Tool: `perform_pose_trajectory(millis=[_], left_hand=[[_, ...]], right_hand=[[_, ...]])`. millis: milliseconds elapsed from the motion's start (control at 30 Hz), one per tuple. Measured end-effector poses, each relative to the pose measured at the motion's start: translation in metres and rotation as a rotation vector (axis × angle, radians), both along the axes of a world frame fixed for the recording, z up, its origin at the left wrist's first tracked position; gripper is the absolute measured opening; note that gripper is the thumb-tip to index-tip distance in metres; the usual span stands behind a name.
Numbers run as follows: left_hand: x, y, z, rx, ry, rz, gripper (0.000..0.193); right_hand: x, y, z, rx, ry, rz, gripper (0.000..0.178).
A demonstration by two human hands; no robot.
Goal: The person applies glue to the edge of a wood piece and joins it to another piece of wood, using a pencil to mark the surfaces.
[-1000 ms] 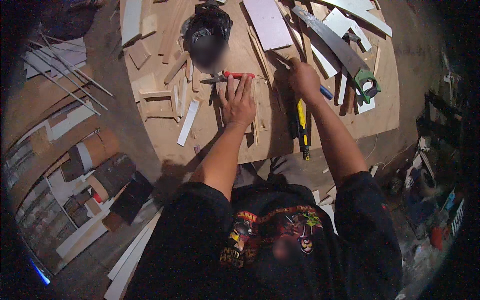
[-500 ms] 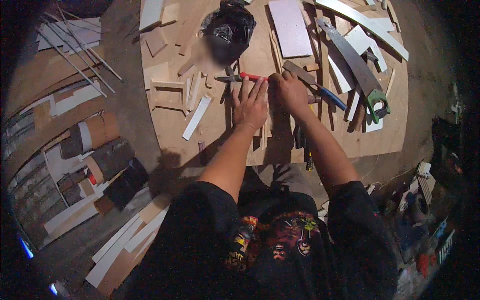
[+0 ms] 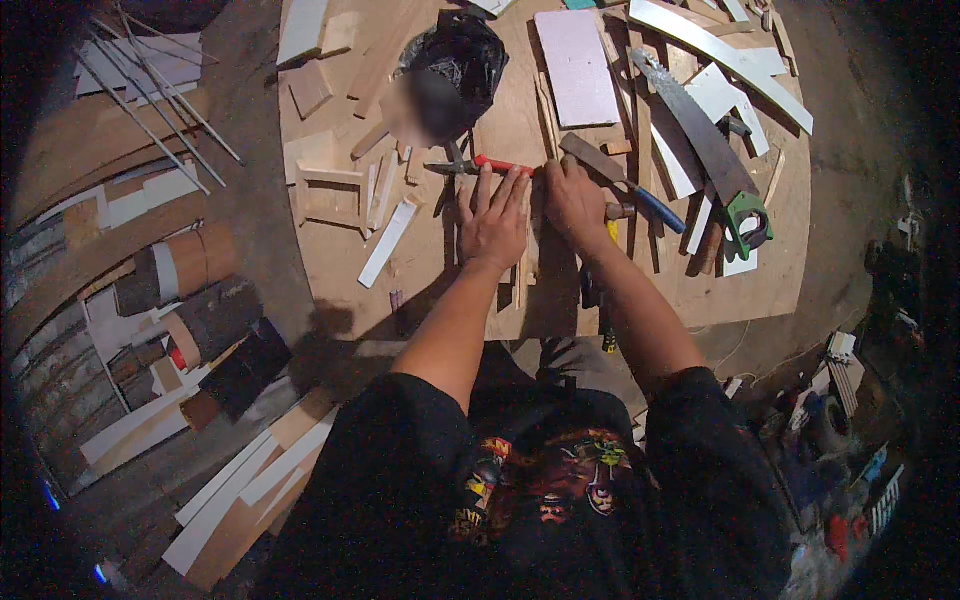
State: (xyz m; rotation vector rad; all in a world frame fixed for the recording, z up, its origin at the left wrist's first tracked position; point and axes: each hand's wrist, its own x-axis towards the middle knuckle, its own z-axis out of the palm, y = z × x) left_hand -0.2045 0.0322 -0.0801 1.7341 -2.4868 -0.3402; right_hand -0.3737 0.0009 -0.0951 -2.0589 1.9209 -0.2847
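Note:
My left hand (image 3: 492, 236) lies on the wooden table with its fingers stretched out, their tips beside a pair of red-handled pliers (image 3: 503, 165). The dark jaws of the pliers point left. Close by on the right, my right hand (image 3: 575, 205) is closed with its fingers curled down near the end of the red handle. Whatever it grips is hidden beneath the fingers. Thin wooden strips (image 3: 520, 280) run toward me between the two hands. Just right of my right hand lies a flat-bladed tool with a blue handle (image 3: 660, 209).
A handsaw (image 3: 705, 125) with a green handle lies at right among wood offcuts. A black plastic bag (image 3: 470, 65) and a pale pink board (image 3: 577, 70) sit at the far side. A small wooden frame (image 3: 332, 197) and white strip (image 3: 390, 243) lie left. Boards (image 3: 240, 490) cover the floor at left.
The view has shifted slightly, so the table sits a little lower. My right hand has moved slightly nearer to me and remains curled; my left hand stays flat beside the pliers.

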Motion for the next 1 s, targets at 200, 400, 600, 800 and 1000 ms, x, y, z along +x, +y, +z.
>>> perform_pose_trajectory(millis=[200, 400, 600, 800, 1000], left_hand=[[0.000, -0.001, 0.000, -0.057, 0.016, -0.013, 0.065], [0.004, 0.001, -0.008, -0.052, 0.017, -0.004, 0.067], [0.000, -0.002, -0.004, -0.072, 0.055, -0.039, 0.070], [0.002, -0.001, -0.001, -0.086, 0.017, -0.024, 0.061], [-0.001, -0.001, -0.006, -0.073, 0.021, -0.023, 0.060]], right_hand=[[-0.002, 0.003, -0.006, 0.034, -0.146, -0.134, 0.013], [-0.014, 0.002, 0.023, 0.389, -1.543, -0.599, 0.010], [-0.018, 0.017, 0.009, 0.378, -1.722, -0.644, 0.009], [0.000, 0.044, -0.002, 0.189, -1.285, -0.511, 0.015], [0.020, 0.055, 0.014, 0.031, -0.909, -0.498, 0.014]])
